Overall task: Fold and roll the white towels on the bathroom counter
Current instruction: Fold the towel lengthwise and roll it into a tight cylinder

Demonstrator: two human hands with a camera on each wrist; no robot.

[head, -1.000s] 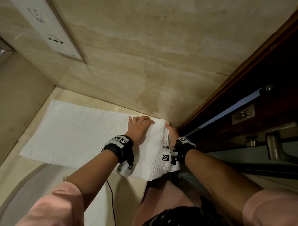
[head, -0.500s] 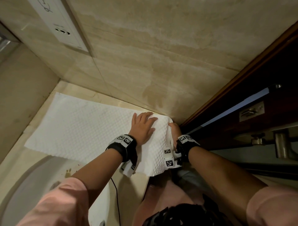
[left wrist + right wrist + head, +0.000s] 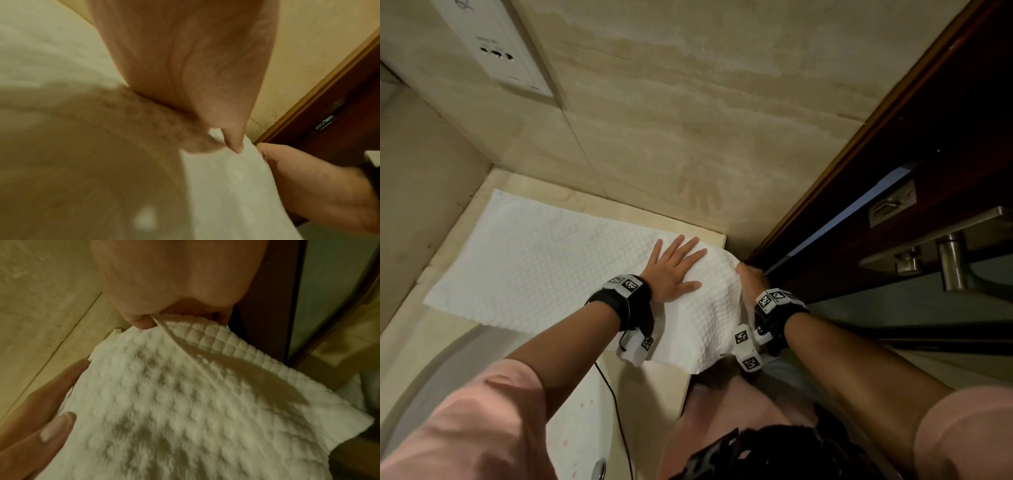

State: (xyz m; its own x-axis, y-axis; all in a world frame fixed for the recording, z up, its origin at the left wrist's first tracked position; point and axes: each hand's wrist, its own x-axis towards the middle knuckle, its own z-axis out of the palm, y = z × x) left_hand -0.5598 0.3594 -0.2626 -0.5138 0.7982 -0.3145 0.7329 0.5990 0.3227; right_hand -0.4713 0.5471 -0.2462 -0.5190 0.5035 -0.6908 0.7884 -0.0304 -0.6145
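A white waffle-textured towel (image 3: 541, 267) lies spread along the beige counter (image 3: 664, 387), its right end hanging over the counter's edge. My left hand (image 3: 674, 267) lies flat on the towel near its right end, fingers straight and spread. My right hand (image 3: 751, 279) is at the towel's right edge, and in the right wrist view its fingers pinch the towel's edge (image 3: 191, 322). The left wrist view shows my left thumb (image 3: 234, 142) on the cloth with the right hand (image 3: 308, 178) just beside it.
A tiled wall (image 3: 688, 102) with a white socket panel (image 3: 496, 48) rises behind the counter. A dark wooden door (image 3: 928, 171) with a metal handle (image 3: 955, 267) stands close on the right. A white basin (image 3: 585, 428) curves at the lower left, with a black cable (image 3: 619, 421) across it.
My left hand's fingers have gone from bunched near the far right corner to flat and spread on the towel. The right hand stays at the towel's right edge.
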